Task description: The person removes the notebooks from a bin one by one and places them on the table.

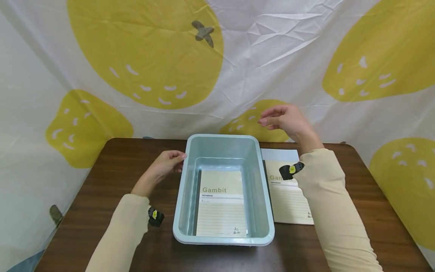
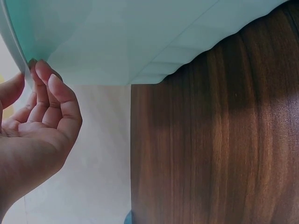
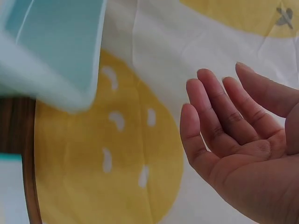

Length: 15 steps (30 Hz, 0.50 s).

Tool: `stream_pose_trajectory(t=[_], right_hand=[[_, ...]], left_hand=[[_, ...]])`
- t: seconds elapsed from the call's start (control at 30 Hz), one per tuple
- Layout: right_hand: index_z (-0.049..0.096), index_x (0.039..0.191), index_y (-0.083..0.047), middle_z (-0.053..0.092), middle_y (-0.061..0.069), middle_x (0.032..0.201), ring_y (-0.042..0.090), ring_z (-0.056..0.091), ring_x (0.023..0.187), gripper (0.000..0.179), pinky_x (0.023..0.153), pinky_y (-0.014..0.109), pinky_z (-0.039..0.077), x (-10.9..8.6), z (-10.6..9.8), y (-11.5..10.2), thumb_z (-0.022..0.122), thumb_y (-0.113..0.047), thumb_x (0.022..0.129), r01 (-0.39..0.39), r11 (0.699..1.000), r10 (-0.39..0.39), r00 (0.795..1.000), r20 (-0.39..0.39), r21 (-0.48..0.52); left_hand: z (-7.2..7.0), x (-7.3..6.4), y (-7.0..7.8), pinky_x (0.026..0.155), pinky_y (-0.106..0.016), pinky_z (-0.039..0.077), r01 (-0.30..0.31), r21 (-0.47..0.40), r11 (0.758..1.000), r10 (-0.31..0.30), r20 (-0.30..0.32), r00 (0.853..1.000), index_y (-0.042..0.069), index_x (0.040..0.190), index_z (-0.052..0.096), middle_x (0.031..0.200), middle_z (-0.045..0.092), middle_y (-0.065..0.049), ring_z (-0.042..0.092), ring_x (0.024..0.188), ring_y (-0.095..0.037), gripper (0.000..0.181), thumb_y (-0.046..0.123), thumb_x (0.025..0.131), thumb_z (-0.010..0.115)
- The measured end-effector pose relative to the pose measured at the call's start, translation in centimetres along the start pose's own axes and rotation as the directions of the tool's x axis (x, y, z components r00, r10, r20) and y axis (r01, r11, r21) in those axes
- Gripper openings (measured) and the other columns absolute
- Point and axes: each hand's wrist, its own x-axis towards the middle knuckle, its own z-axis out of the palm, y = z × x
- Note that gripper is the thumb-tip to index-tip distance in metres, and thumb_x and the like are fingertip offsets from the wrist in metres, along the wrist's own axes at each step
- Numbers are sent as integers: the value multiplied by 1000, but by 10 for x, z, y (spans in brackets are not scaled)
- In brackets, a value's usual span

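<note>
Risk, my read: L hand [image 1: 166, 164] pinches rim of blue bin [image 1: 224, 240], center frame, at one side only; an uneven tug cd skew or tip it & slide its contents; R sleeve [image 1: 334, 204] passes over notebook no. 2 [image 1: 289, 206], so a low sweep cd drag that along; container: bin holds notebook no. 1 [image 1: 221, 215], cover up on the bottom, lower center of frame; no. 2 lies outside on table [image 1: 95, 211], right of bin, w/ pale sheet [image 1: 280, 154] showing past its top edge; R hand [image 1: 287, 121] upper right of center, fingers loosely bent, holding nothing; can't tell if bin sits fully flat.
</note>
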Motion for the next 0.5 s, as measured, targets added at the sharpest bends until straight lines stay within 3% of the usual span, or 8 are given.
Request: stream_pose_trajectory(t=[0.2, 0.4, 0.5], right_hand=[[60, 100, 9, 68, 6, 86, 17, 65, 80, 17, 64, 26, 49, 8, 31, 2, 61, 2, 85, 6, 998, -9, 999, 42, 60], [59, 104, 8, 66, 16, 96, 18, 64, 80, 19, 77, 39, 50, 15, 64, 10, 59, 1, 86, -7, 999, 1, 993, 115, 47], [59, 105, 10, 66, 15, 93, 20, 63, 80, 22, 82, 45, 47, 19, 80, 17, 61, 4, 84, -37, 998, 29, 991, 134, 52]], left_hand=[[-1, 0, 0, 63, -26, 48, -18, -7, 1000, 18, 3, 1000, -13, 105, 54, 78, 56, -6, 53, 67, -14, 28, 14, 95, 49], [0, 1, 0, 63, -26, 48, -18, -13, 1000, 18, 2, 1000, -13, 104, 54, 78, 56, -5, 54, 67, -14, 28, 13, 96, 48], [0, 2, 0, 63, -26, 48, -22, -12, 1000, 22, 4, 1000, -13, 104, 54, 77, 56, -5, 54, 67, -14, 28, 13, 96, 48]])
